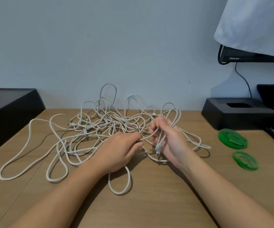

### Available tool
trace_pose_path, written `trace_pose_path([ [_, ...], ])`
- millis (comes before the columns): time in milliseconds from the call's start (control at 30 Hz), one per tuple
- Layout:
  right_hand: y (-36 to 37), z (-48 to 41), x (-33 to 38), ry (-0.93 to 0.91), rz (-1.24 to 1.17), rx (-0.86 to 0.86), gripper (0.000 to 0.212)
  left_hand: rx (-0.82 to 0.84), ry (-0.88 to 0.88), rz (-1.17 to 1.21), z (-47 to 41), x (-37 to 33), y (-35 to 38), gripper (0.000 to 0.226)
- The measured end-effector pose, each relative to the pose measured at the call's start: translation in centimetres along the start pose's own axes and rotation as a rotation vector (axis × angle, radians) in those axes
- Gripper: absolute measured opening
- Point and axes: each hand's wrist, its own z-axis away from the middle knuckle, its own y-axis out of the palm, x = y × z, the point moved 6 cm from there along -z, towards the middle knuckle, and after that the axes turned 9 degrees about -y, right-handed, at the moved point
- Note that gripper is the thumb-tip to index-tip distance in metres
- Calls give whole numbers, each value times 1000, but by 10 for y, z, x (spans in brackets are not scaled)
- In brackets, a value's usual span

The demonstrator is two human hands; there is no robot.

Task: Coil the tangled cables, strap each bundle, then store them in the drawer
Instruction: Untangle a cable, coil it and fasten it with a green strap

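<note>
Head view is giving me the wooden table (pixel 149 208) filling the lower half, and the cable tangle (pixel 100 127) of white cords is sprawling across its middle, with loops arching up against the pale wall behind. Left of the tangle a black box (pixel 9 116) is sitting at the table's edge. Right of the tangle a black base (pixel 236 116) with a recess in its top is standing against the wall, and above that a dark monitor (pixel 248 57) is showing from under a white cloth (pixel 255 25). At the near right edge of the tangle I am seeing both hands meeting close together. The right hand (pixel 171 140) is clenching its fingers round several strands gathered into long loops that are standing up above the knuckles. The left hand (pixel 118 152), just beside it, is pinching a single strand that is running across to the right hand. Further right, well apart from the tangle, a larger green strap coil (pixel 232 140) and a smaller green strap coil (pixel 245 160) are lying flat on the wood. Smallest of all, a plug (pixel 157 153) is dangling below the right palm.
</note>
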Motion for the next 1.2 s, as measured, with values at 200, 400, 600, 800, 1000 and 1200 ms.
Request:
trace_pose_path([
  [200,-1,3,2,95,-223,-25,36,-53,-73,-93,-4,41,7,22],
  [400,0,6,-7,271,-231,67,43,-117,-113,-119,-5,50,1,12],
  [600,-17,4,-7,236,32,-35,45,-245,-91,37,3,42,-19,34],
  [800,-20,2,-14,259,111,-19,44,-189,-86,89,1,38,-18,32],
  [1000,-24,1,-10,295,110,8,45,-62,-139,131,3,50,-19,11],
  [1200,-29,0,-3,292,185,76,45,-19,-79,218,5,52,-26,30],
])
